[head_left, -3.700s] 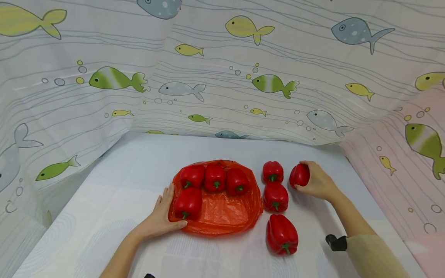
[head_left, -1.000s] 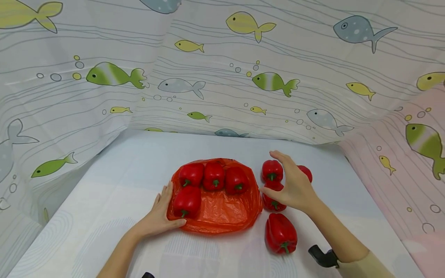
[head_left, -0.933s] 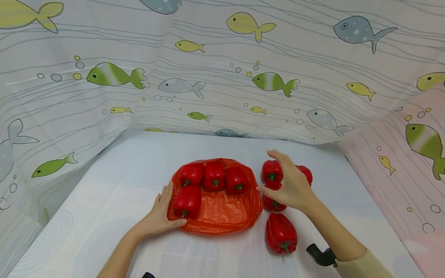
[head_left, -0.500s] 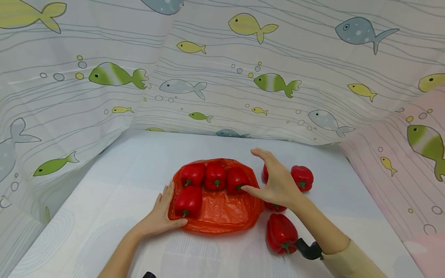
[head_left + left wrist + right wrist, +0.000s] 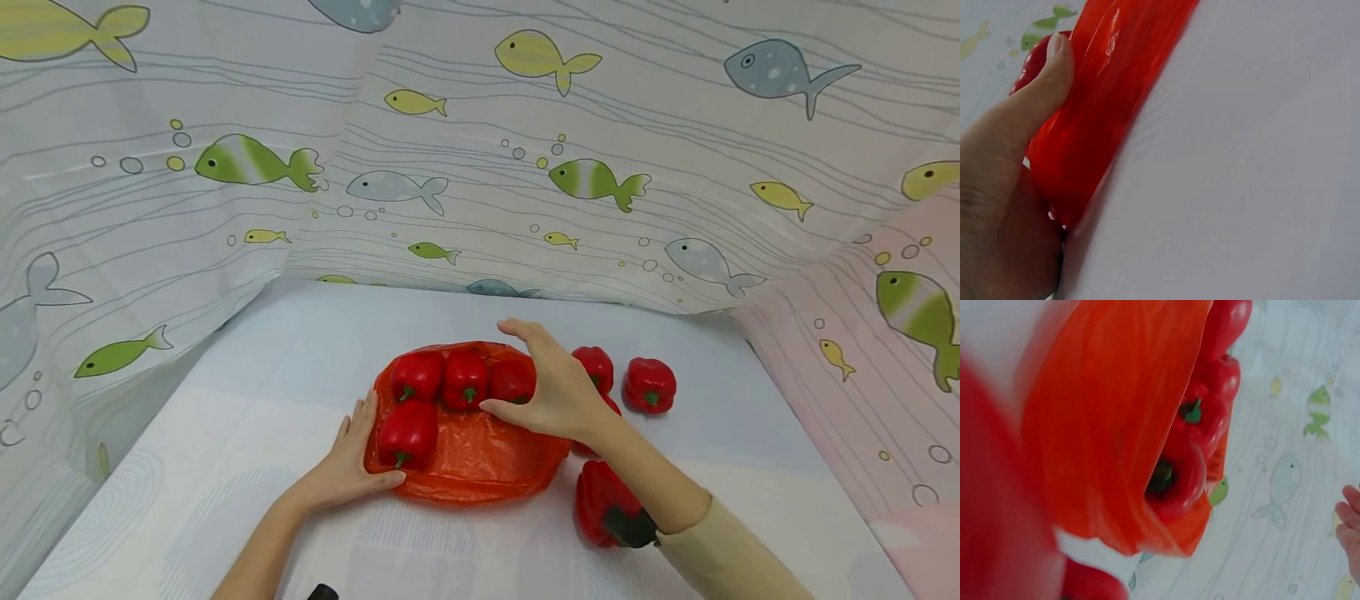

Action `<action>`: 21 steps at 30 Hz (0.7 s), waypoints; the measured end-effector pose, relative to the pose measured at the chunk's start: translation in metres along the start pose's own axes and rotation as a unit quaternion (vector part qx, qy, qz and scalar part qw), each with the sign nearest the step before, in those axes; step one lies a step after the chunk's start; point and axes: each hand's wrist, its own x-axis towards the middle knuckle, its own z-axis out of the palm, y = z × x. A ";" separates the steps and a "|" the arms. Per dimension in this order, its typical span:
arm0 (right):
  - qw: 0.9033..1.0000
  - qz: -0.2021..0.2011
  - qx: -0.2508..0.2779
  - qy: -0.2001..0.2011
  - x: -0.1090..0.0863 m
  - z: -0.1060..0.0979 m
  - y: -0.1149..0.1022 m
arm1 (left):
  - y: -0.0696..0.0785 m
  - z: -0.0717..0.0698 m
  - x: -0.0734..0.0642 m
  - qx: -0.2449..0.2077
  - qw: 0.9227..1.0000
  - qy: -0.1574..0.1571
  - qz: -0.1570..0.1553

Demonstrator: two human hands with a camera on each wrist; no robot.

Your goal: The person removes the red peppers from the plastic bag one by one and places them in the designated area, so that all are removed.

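Note:
An orange-red plastic bag, its mouth spread wide, lies on the table with several red bell peppers inside, along its back and left. My left hand rests against the bag's left side, fingers straight and thumb at the front rim. In the left wrist view the thumb lies along the bag's wall. Over the bag's right part hovers my right hand, thumb and fingers spread apart, holding nothing. It partly covers the rightmost pepper in the bag.
Several more bell peppers stand right of the bag: one far right, one at the back, one mostly behind the right wrist, and one in front, beneath the black wrist camera. A fish-patterned curtain surrounds the table.
The far-right bell pepper, held by my right hand 3.7 s ago, now stands free with its stem towards me. That hand has moved left over the bag. The left hand has stayed put.

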 end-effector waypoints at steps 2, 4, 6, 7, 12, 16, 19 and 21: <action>1.000 -0.004 0.005 -0.003 0.003 0.004 -0.002 | -0.001 0.001 0.000 -0.001 1.000 0.001 0.003; 1.000 -0.006 0.008 -0.006 0.005 0.007 -0.005 | -0.001 0.001 0.000 0.001 1.000 0.000 0.003; 1.000 -0.010 0.007 -0.005 0.007 0.011 -0.007 | 0.000 0.001 -0.001 0.001 1.000 0.000 0.004; 1.000 -0.013 0.006 -0.005 0.008 0.012 -0.008 | 0.000 0.001 -0.001 0.001 1.000 0.001 0.004; 1.000 -0.018 0.011 -0.012 0.012 0.021 -0.012 | 0.002 0.000 0.000 0.003 1.000 0.004 0.003; 1.000 -0.012 0.018 -0.021 0.015 0.029 -0.017 | 0.002 0.000 0.000 0.005 1.000 0.003 0.000; 0.999 -0.010 0.017 -0.033 0.017 0.036 -0.021 | 0.002 0.000 0.000 0.005 1.000 0.002 -0.002; 0.999 -0.009 0.017 -0.044 0.018 0.042 -0.024 | 0.001 0.000 -0.001 0.005 1.000 0.001 -0.005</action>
